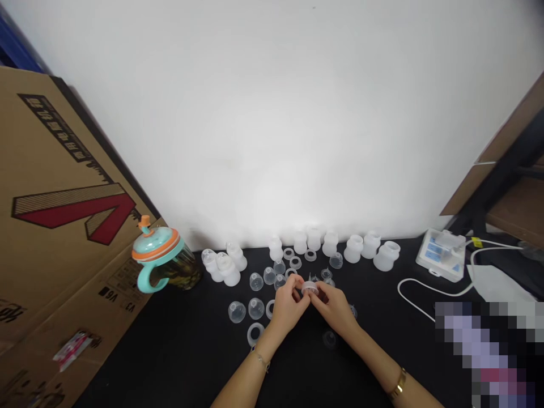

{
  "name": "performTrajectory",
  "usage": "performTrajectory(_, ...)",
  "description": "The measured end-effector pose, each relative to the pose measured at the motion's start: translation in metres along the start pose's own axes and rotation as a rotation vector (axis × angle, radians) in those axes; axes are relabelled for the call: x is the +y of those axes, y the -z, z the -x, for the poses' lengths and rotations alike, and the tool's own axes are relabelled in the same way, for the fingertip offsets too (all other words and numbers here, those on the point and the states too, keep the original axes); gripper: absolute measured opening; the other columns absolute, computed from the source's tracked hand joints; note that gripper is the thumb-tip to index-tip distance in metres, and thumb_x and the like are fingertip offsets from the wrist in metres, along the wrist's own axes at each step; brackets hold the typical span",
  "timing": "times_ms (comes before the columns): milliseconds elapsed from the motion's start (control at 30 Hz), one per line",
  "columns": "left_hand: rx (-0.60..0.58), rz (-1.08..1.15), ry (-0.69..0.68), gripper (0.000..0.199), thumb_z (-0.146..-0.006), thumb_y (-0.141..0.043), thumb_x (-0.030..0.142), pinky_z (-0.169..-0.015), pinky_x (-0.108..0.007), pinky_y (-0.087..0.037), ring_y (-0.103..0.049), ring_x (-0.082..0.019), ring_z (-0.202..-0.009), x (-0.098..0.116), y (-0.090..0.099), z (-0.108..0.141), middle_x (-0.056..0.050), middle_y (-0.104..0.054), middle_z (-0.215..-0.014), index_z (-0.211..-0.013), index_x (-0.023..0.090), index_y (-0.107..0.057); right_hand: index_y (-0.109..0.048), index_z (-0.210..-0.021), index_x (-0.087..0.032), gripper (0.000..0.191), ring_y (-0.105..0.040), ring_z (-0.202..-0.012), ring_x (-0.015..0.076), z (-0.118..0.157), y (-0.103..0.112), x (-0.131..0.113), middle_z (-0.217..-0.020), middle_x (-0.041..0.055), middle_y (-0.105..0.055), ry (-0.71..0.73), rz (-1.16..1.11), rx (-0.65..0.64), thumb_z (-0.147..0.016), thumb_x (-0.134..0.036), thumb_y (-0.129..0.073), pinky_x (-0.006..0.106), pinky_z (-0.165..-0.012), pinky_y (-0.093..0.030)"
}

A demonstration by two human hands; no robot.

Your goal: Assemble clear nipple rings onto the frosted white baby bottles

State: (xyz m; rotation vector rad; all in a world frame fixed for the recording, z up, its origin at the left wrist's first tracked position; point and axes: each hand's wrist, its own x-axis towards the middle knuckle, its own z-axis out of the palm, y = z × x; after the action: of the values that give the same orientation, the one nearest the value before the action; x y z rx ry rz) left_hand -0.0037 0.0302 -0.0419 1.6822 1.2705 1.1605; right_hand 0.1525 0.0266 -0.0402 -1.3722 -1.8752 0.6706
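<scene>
Both hands meet over the middle of the black table. Pinched between them is a white bottle collar ring point(310, 287), with a small clear nipple tip poking up from it. My left hand point(291, 303) grips the ring's left side, and my right hand point(334, 303) holds its right side. Clear dome caps point(256, 309) and white collar rings point(255, 334) lie to the left of my left hand. Loose clear nipples point(326, 273) sit just beyond my right hand. Further back, several white bottle bodies point(353, 249) stand upright along the wall.
At the left, three capped bottles point(228, 269) stand near a glass jug point(181, 266) with a turquoise handle, beside a large cardboard box point(63, 226). To the right are a clear-lidded plastic case point(442, 255), a white cable point(425, 283) and a blurred-out patch.
</scene>
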Motion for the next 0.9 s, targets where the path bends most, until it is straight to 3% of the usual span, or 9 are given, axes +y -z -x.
performTrajectory(900, 0.015, -0.056, 0.002, 0.013, -0.078, -0.057, 0.018, -0.05, -0.021, -0.035, -0.047, -0.008, -0.05, -0.0014, -0.0008, -0.0004, 0.005, -0.058, -0.075, -0.09, 0.021, -0.053, -0.063, -0.078, -0.021, 0.025, -0.053, -0.057, 0.0155, -0.0005, -0.0019, 0.0025, -0.065, -0.0009, -0.061, 0.028, 0.026, 0.015, -0.093, -0.036, -0.052, 0.024, -0.054, -0.035)
